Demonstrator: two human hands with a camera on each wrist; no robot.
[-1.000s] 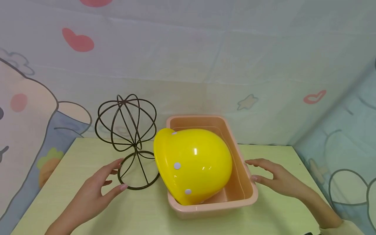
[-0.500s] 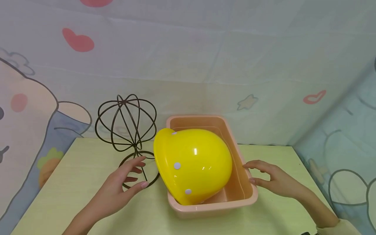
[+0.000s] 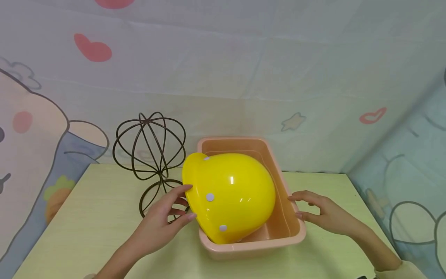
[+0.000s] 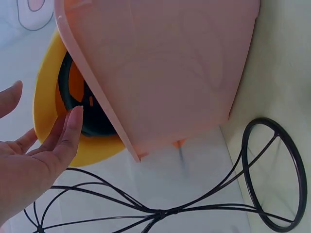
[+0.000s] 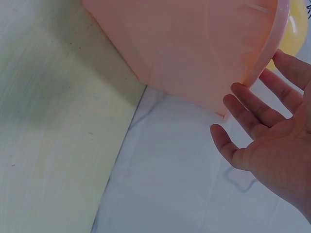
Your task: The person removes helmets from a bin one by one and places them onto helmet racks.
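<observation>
Head view, near to far: left hand (image 3: 163,223) spread wide, fingertips at yellow helmet (image 3: 228,195) brim; right hand (image 3: 325,213) spread beside pink tub (image 3: 294,228) holding helmet; wire stand (image 3: 150,145) behind. Step: reaching; next needs 2-handed grip.

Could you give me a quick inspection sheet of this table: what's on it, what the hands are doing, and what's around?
Surface: pale green table, wood-grain look.
Job's things: yellow helmet lies tilted in a pink tub, its brim over the tub's left edge.
Clutter: black wire stand stands upright left of the tub.
Hands: left hand, fingers straight, at the helmet's brim; right hand, fingers straight, at the tub's right rim. Neither grips anything.
Cables: nothing seen.
Surroundings: cartoon-printed cloth backdrop behind and at both sides.
</observation>
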